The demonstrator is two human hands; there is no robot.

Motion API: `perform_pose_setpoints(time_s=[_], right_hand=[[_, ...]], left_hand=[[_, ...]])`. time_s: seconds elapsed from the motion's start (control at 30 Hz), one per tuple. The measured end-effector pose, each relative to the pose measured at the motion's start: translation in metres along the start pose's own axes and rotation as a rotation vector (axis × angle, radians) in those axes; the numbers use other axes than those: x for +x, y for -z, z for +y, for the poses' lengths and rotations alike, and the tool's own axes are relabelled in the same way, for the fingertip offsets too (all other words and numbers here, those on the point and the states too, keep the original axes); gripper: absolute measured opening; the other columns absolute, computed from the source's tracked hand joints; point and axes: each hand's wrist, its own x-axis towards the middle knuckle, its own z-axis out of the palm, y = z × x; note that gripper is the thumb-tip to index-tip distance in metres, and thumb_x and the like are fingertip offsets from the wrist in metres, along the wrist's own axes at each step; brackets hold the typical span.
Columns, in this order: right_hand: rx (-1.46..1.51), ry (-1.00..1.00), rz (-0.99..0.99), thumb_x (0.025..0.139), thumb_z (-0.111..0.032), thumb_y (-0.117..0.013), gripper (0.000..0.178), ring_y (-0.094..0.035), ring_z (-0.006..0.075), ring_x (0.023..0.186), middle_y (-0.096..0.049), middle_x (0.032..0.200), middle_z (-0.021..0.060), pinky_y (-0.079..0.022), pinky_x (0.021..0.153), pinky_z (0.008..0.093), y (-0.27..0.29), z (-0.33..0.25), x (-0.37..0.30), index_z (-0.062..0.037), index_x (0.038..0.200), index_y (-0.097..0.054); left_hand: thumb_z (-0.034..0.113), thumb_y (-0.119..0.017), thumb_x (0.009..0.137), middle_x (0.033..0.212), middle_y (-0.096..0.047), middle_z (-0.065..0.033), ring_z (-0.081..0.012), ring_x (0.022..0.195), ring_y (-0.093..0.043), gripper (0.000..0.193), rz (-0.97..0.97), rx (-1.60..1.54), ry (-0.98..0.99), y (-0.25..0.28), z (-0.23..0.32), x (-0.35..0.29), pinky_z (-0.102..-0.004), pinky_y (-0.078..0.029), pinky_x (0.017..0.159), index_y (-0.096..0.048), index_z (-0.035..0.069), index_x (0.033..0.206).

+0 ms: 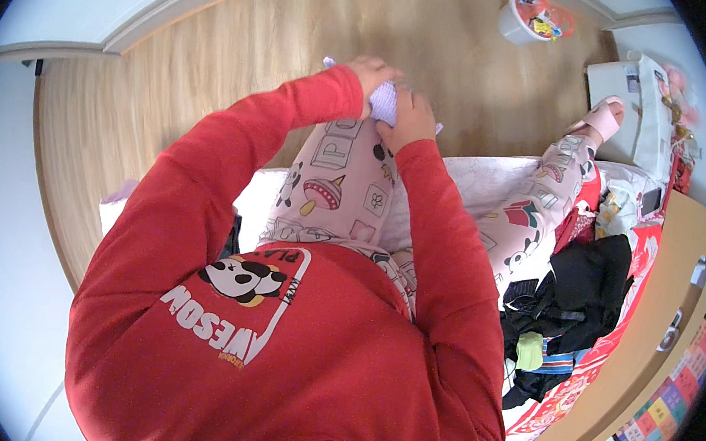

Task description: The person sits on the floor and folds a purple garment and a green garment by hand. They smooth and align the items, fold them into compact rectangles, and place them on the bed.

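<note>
Over my bent left knee lies a small lavender cloth (384, 101) with a waffle-like texture. My left hand (372, 73) is closed on its far left side, and a corner pokes out beyond the fingers. Gripping the near right side is my right hand (413, 118), its thumb toward the knee; another corner shows past it. Both hands are close together, and part of the cloth is hidden beneath them. The pink printed trouser leg (336, 169) is directly under the cloth.
I sit on a bed with a pale sheet (474, 176). To my right lie dark clothes (587, 283) on red patterned bedding, beside a wooden headboard (641, 330). A white bucket (517, 25) with colourful things stands on the wooden floor (215, 66), far right. A white cabinet (612, 92) is near my right foot.
</note>
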Motion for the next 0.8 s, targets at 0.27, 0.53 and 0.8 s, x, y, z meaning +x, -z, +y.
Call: perform_pose_setpoints(time_s=[0.27,0.53,0.8], right_hand=[[0.618,-0.008,-0.466,0.059,-0.012,-0.068,0.061,-0.057,0.0217,0.086,-0.059,0.096,0.0116,-0.046,0.074,0.0323,0.078,0.009,-0.011,-0.0004,0.114,-0.045],[1.355,-0.545,-0.843,0.06,-0.009,-0.068,0.054,-0.058,0.0177,0.082,-0.06,0.094,0.0108,-0.044,0.073,0.0266,0.071,0.019,-0.084,0.0028,0.11,-0.051],[1.007,-0.184,-0.615,0.062,-0.02,-0.071,0.06,-0.052,0.0187,0.096,-0.055,0.104,0.011,-0.041,0.083,0.0287,0.018,-0.009,-0.116,0.0004,0.113,-0.047]], left_hand=[[0.005,-0.064,0.056,0.12,-0.046,-0.0197,-0.0327,0.114,-0.042,0.085,-0.08,-0.436,-0.191,0.044,0.059,-0.049,-0.0396,-0.033,0.096,-0.027,0.007,0.132],[0.03,-0.079,0.053,0.123,-0.041,-0.017,-0.0345,0.112,-0.042,0.07,-0.122,-0.445,-0.585,0.052,0.095,-0.105,-0.0402,-0.034,0.093,-0.052,0.01,0.114],[0.011,-0.071,0.046,0.114,-0.049,-0.0102,-0.0316,0.103,-0.046,0.047,0.045,-0.312,-0.508,-0.003,0.065,-0.154,-0.0405,-0.038,0.086,-0.057,0.012,0.09]])
